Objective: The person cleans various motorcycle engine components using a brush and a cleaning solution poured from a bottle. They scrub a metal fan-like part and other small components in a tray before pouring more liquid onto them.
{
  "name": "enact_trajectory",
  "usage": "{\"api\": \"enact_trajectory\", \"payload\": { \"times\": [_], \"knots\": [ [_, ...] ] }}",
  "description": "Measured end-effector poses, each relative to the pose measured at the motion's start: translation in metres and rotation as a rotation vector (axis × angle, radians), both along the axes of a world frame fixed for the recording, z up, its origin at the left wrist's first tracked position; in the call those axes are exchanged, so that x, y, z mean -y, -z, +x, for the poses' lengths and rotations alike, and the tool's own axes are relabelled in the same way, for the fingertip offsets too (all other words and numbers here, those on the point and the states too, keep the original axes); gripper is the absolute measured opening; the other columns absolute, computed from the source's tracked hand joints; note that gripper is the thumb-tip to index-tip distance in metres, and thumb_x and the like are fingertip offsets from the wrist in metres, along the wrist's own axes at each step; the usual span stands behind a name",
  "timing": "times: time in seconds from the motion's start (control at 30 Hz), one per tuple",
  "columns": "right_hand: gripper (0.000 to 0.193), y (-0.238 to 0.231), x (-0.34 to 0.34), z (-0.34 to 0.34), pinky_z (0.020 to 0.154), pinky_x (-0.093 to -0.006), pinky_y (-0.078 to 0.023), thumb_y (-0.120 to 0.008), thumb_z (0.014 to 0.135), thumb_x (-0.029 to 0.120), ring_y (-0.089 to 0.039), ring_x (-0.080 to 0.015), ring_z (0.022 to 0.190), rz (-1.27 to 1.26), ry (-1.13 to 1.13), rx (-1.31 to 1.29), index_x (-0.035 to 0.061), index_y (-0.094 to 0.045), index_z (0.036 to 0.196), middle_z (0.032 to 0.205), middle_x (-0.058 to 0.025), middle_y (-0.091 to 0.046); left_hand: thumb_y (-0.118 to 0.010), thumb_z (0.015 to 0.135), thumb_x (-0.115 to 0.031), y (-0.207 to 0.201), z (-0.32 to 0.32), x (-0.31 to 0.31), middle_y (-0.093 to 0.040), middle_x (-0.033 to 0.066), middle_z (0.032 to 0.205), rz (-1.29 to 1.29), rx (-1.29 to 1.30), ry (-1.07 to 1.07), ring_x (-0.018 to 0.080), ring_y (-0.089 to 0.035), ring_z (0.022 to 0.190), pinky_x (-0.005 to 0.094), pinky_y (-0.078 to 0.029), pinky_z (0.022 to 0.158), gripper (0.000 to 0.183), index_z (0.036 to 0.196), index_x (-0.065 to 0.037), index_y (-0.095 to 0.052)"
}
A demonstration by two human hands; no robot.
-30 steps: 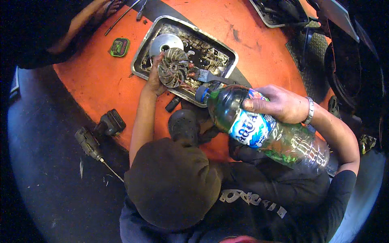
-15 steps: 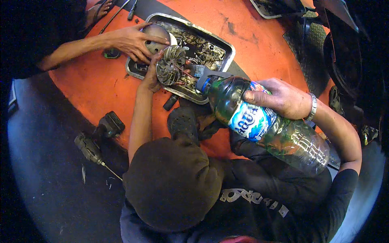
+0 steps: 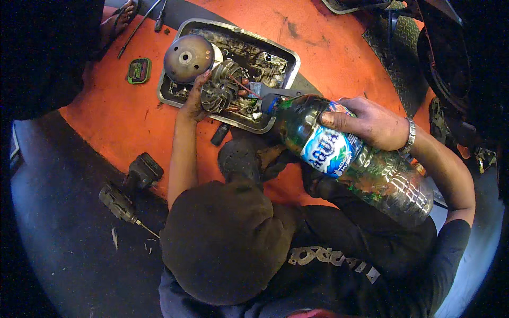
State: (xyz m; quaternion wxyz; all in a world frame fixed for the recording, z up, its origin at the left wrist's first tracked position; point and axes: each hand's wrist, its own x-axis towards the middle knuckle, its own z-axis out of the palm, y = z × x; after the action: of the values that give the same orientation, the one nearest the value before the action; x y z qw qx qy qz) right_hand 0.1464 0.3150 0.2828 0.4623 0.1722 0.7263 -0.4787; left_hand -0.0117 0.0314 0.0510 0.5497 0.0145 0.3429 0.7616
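Note:
In my left hand is a finned metal fan disc, its fins facing right, held by the rim over a metal tray. My right hand is wrapped round a large clear plastic bottle, tipped so its blue neck points left at the disc. A thin reddish streak, apparently liquid, runs between neck and disc. Behind the neck lies a brush with a grey handle. A round bell-shaped drum with holes sits in the tray, left of the disc. Greasy metal parts fill the tray's right side.
A cordless power driver lies on the dark floor at left. A small green-and-black case is left of the tray. A black cylinder lies before the tray, near my shoe. Another person's foot shows at far left.
The other person's hand has let go of the drum and withdrawn to the left, baring the drum and the green case. My hands keep their hold; the view has shifted slightly.

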Motion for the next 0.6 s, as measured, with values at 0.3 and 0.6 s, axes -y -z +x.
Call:
{"api": "enact_trajectory", "payload": {
  "times": [0.3,0.6],
  "knots": [
    [0.078,0.006,-0.007,-0.002,0.08,-0.0379,-0.05,-0.053,0.087,0.075,-0.067,-0.0219,0.085,0.028,0.037,0.036,0.0015,-0.073,0.1,0.089,-0.0122,-0.071,-0.057,0.093,-0.046,0.013,-0.002,0.006,-0.058,0.0242,0.131,-0.147,-0.016,0.04,0.0354,-0.065,0.113,0.0523,-0.059,0.088,0.07,0.14,0.003,-0.044],
    [0.071,0.012,-0.013,0.0,0.078,-0.0364,-0.051,-0.054,0.091,0.069,-0.067,-0.019,0.082,0.018,0.064,0.037,0.0008,-0.072,0.101,0.088,-0.0096,-0.072,-0.059,0.089,-0.044,0.026,-0.009,0.008,-0.054,0.0242,0.137,0.05,0.001,0.069,0.0359,-0.058,0.123,0.0522,-0.054,0.097,0.076,0.144,0.004,-0.04]
  ]
}}
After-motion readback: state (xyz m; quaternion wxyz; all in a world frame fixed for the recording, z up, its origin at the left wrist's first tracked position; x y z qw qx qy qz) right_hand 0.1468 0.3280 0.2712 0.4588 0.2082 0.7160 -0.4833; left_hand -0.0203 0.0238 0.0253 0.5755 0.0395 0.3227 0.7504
